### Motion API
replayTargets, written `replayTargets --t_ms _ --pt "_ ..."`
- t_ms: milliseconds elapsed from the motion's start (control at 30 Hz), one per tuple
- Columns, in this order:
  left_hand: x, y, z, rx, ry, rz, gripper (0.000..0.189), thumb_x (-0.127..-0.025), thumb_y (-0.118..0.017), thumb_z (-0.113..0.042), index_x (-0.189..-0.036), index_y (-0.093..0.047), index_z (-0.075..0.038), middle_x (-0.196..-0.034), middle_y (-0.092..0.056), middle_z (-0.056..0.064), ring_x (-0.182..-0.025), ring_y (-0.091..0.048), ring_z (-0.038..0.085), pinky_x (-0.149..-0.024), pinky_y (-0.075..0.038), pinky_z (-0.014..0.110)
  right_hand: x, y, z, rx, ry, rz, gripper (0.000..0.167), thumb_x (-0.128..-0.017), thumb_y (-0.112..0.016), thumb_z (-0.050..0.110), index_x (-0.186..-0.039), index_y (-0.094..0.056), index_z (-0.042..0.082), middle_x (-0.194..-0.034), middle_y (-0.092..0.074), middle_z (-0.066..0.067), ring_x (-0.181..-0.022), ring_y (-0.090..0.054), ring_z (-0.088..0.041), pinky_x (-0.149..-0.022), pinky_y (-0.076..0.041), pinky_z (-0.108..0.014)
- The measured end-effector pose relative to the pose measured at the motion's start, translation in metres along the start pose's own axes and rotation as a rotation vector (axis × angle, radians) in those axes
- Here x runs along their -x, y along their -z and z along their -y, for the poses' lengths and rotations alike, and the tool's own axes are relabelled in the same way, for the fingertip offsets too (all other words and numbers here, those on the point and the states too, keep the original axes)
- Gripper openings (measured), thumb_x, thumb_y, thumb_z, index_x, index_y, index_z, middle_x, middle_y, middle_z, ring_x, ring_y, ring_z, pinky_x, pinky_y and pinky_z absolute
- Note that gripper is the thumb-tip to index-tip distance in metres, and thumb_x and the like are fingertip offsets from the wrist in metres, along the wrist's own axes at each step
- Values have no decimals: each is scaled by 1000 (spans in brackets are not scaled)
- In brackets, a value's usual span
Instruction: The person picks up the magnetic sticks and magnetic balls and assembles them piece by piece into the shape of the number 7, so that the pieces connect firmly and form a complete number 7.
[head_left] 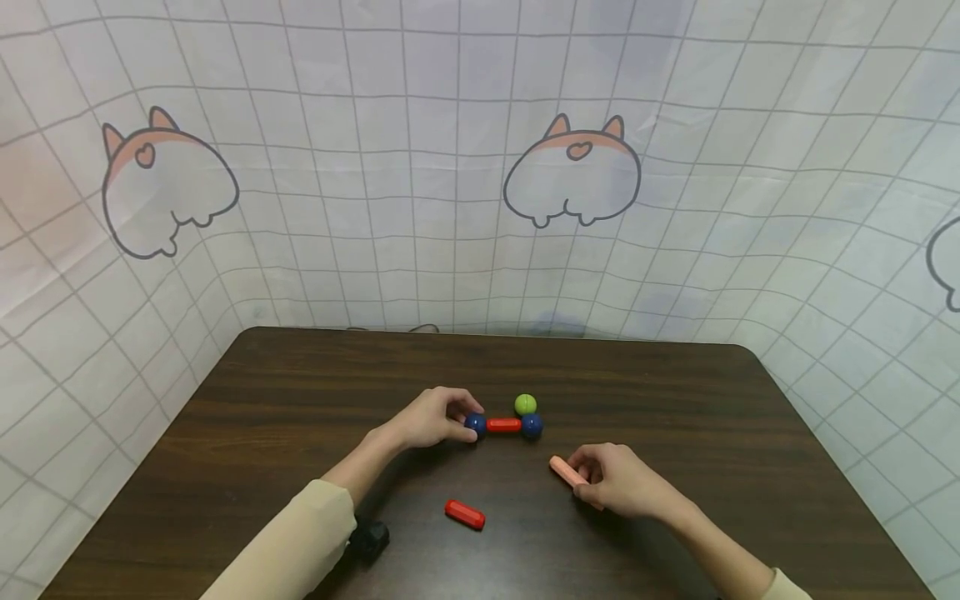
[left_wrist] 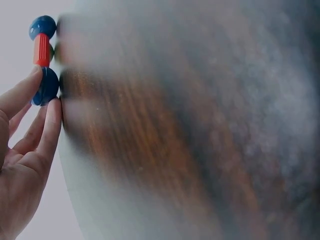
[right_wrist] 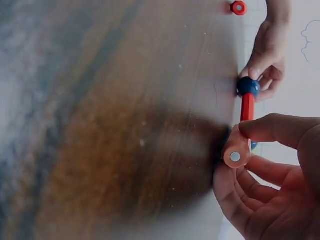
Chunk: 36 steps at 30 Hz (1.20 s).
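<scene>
My left hand (head_left: 435, 418) pinches a blue ball (head_left: 476, 425) between thumb and fingers. That ball sits at the left end of a red rod (head_left: 503, 425), and a second blue ball (head_left: 532, 426) is at the rod's right end. Just behind the second ball, a green ball (head_left: 526, 405) appears to touch it. To the right and nearer, my right hand (head_left: 618, 483) grips a salmon-orange rod (head_left: 566, 471), tilted with its far end toward the balls. A round silvery disc shows in this rod's end (right_wrist: 235, 157) in the right wrist view.
A loose red rod (head_left: 465, 514) lies on the dark wooden table (head_left: 315, 375), nearer than both hands. Beside the left sleeve is a black object (head_left: 367, 539), partly hidden. White grid-patterned cloth (head_left: 450, 208) hangs behind and at both sides of the table.
</scene>
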<state>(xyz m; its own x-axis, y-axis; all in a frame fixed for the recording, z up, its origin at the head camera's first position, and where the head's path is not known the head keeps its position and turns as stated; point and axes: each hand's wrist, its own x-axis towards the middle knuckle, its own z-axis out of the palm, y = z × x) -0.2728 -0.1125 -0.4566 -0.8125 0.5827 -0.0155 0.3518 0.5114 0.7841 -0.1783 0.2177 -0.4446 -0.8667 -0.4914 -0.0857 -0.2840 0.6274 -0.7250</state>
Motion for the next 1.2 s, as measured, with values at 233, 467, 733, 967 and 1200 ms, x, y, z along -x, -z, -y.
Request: replayTargets --t_ms 233,467,733,967,1200 --pt "-1 0 -1 -6 10 1 30 -88 -84 -16 -116 -73 -12 -108 -68 -1 -95 -62 15 -87 -53 33 -1 2 -1 -10 -8 13 26 -86 -72 4 -111 -67 -1 -75 -62 2 -59 -59 -11 -57 -48 -26" --pt "0 1 -2 -4 -9 2 30 -88 -84 -16 -116 -73 -12 -108 -69 -1 -94 -62 15 -86 -53 34 -2 5 -1 -65 -18 34 28 -89 -72 8 -115 -67 -1 -88 -63 0 -77 -61 -16 -66 -51 -28" --pt "1 2 -3 1 -2 7 30 -88 -84 -16 -116 -73 -12 -108 -68 -1 -93 -61 15 -85 -53 35 -6 3 2 -263 -39 103 35 -92 -68 7 -125 -62 -4 -99 -64 -8 -86 -62 -23 -67 -55 -32" --pt "1 2 -3 -1 7 9 30 -88 -84 -15 -116 -73 -12 -108 -68 -2 -94 -62 15 -85 -53 33 -11 -1 1 -421 -69 140 36 -93 -66 5 -125 -57 -8 -102 -63 -12 -88 -64 -23 -70 -58 -33" --pt "0 2 -3 -4 8 9 30 -88 -84 -15 -116 -73 -12 -108 -69 -2 -94 -62 14 -86 -53 33 -11 -4 4 -616 -126 176 44 -97 -63 7 -133 -47 -13 -105 -64 -14 -89 -66 -22 -78 -59 -36"
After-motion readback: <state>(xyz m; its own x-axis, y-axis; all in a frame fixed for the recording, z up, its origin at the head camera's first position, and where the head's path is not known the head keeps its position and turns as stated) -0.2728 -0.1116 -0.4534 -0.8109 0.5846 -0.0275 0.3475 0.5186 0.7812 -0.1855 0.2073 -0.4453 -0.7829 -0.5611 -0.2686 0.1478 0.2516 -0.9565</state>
